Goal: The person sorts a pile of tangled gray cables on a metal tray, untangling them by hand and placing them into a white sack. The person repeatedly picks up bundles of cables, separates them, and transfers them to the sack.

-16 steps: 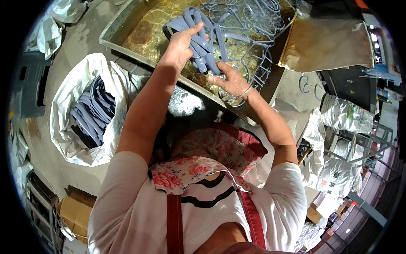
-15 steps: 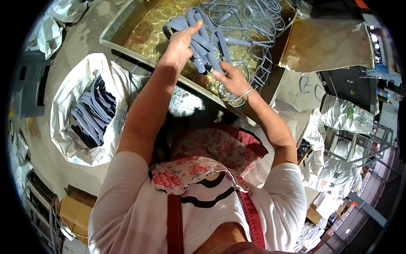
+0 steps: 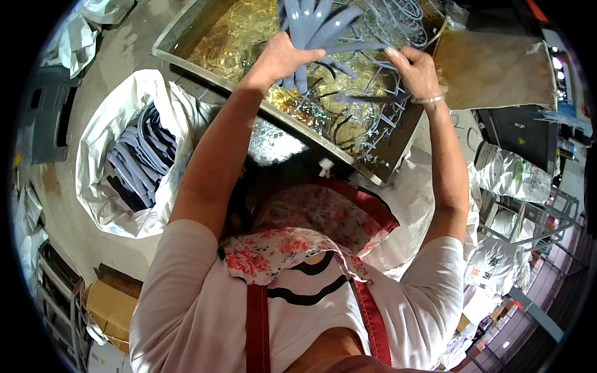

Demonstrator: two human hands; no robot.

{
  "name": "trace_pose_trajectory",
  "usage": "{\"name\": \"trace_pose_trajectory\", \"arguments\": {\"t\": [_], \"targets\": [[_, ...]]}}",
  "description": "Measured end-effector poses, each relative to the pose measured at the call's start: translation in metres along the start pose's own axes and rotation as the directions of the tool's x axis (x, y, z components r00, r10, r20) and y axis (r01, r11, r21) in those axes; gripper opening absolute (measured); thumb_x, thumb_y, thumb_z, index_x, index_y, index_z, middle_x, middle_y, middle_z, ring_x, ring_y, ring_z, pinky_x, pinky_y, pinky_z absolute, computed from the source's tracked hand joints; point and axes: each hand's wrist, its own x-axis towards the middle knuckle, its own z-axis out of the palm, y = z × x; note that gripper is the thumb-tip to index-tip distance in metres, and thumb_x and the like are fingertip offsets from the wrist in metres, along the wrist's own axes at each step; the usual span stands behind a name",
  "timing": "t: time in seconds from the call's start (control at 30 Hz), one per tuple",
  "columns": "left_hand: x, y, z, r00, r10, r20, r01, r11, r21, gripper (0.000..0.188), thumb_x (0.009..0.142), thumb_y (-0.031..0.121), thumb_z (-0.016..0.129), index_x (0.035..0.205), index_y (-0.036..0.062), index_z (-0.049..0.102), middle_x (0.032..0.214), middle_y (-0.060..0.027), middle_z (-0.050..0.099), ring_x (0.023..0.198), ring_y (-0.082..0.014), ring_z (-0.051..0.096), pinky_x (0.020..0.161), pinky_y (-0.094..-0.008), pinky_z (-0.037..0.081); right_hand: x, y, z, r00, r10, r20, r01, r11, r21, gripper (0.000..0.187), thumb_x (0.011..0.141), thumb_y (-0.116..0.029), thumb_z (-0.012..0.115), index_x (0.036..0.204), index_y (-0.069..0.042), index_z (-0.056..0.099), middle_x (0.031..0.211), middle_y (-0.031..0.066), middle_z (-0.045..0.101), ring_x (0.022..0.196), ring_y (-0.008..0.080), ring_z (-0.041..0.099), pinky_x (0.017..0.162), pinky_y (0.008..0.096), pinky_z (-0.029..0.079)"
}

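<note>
Over a metal trough of water (image 3: 205,78), my left hand (image 3: 278,59) is closed round a bundle of blue-grey flexible strips (image 3: 305,28). The strips fan out above the hand, and their lower ends hang beneath it. Off to the right, my right hand (image 3: 418,71) pinches the end of one strip (image 3: 357,46) that stretches across from the bundle. A darker strip (image 3: 376,99) extends left from below the right hand; whether that hand holds it too is unclear. Behind and below lie thin blue-grey looped frames (image 3: 385,118) in the water.
A white sack (image 3: 93,180) with more blue-grey strips (image 3: 140,158) stands on the floor left of the trough. A brown stained board (image 3: 497,68) lies at the trough's right end. White sacks (image 3: 510,174) and a metal rack (image 3: 563,208) are farther right. A cardboard box (image 3: 112,314) sits lower left.
My right hand has moved up and right, away from the bundle, drawing a strip end out. The bundle in my left hand has turned and spread into a fan.
</note>
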Motion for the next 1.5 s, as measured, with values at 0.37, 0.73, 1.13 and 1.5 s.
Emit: {"name": "trace_pose_trajectory", "arguments": {"t": [0.37, 0.73, 1.13, 1.5], "targets": [[0.008, -0.029, -0.028, 0.934, -0.348, 0.082, 0.293, 0.613, -0.734, 0.017, 0.073, 0.009, 0.069, 0.084, -0.0019, 0.062, 0.068, -0.0042, 0.059, 0.056, -0.0098, 0.054, 0.05, -0.0224, 0.044, 0.039, 0.057, 0.132, 0.934, 0.017, 0.358, 0.015, 0.996, -0.086, 0.057, 0.066, -0.015, 0.063, 0.121, -0.006, 0.047, 0.12, 0.0189, 0.051, 0.11, 0.0312, 0.051, 0.095, 0.0355, 0.038], [0.004, -0.015, -0.055, 0.945, -0.202, -0.256, 0.1, 0.927, -0.361, 0.022, 0.071, 0.015, 0.07, 0.085, -0.0017, 0.064, 0.076, -0.0069, 0.062, 0.067, -0.0126, 0.056, 0.06, -0.0268, 0.045, 0.033, 0.078, 0.121, 0.84, 0.109, -0.531, 0.109, 0.926, 0.363, 0.024, 0.075, -0.02, 0.065, 0.066, 0.0, 0.055, 0.049, -0.0023, 0.041, 0.052, 0.0059, 0.031, 0.045, 0.0243, 0.03], [0.0, -0.002, -0.023, 0.958, -0.106, 0.266, 0.28, 0.532, -0.799, 0.022, 0.083, 0.014, 0.059, 0.099, -0.0015, 0.057, 0.088, -0.0112, 0.062, 0.075, -0.0145, 0.061, 0.063, -0.0248, 0.052, 0.047, 0.013, 0.092, 0.931, 0.3, -0.209, -0.081, 0.727, 0.682, 0.033, 0.086, -0.025, 0.056, 0.059, -0.007, 0.047, 0.047, 0.0029, 0.042, 0.034, 0.0139, 0.037, 0.035, 0.0286, 0.028], [0.0, -0.013, -0.047, 0.951, -0.302, 0.061, 0.178, 0.379, -0.908, 0.024, 0.076, 0.013, 0.067, 0.093, -0.0021, 0.059, 0.089, -0.011, 0.061, 0.083, -0.0186, 0.061, 0.068, -0.0308, 0.05, 0.058, 0.079, 0.132, 0.896, 0.413, 0.16, -0.297, 0.292, 0.909, 0.011, 0.076, 0.0, 0.058, 0.084, -0.004, 0.052, 0.078, 0.0021, 0.054, 0.073, 0.0145, 0.055, 0.068, 0.0248, 0.046]]}}
